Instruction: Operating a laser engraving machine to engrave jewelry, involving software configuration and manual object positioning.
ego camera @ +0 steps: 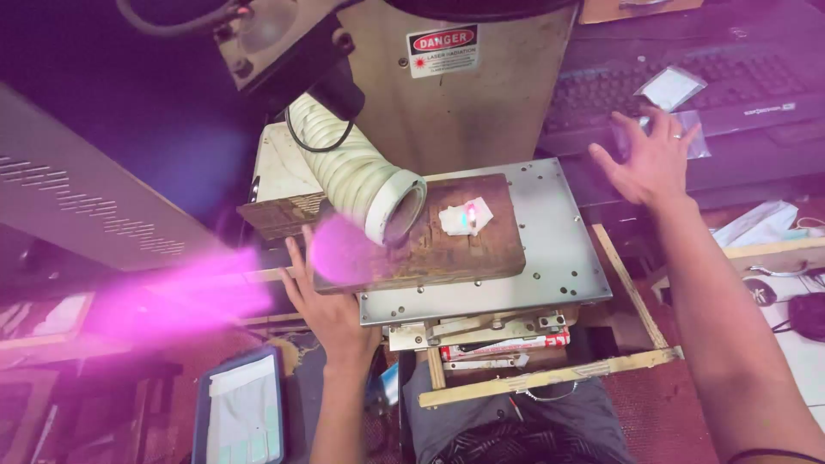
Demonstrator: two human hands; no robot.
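Purple light washes a cluttered workshop desk (pixel 778 258) beneath a laser machine. At centre, a small white piece (pixel 465 216), glowing with a green-pink spot, lies on a scorched wooden board (pixel 447 249) atop a grey metal plate (pixel 559 258). A ribbed white exhaust hose (pixel 361 176) ends just beside the piece, its mouth over the board. The person's left hand (pixel 325 296) rests open against the board's near-left edge, fingers spread flat, gripping nothing. The right hand (pixel 650 161), well apart, hovers open with fingers splayed over small clear plastic bags (pixel 672 88) on a dark keyboard (pixel 687 86), holding nothing. A warning label marks the machine column (pixel 481 103) behind. A blue tray (pixel 241 412) of pale strips sits lower left.
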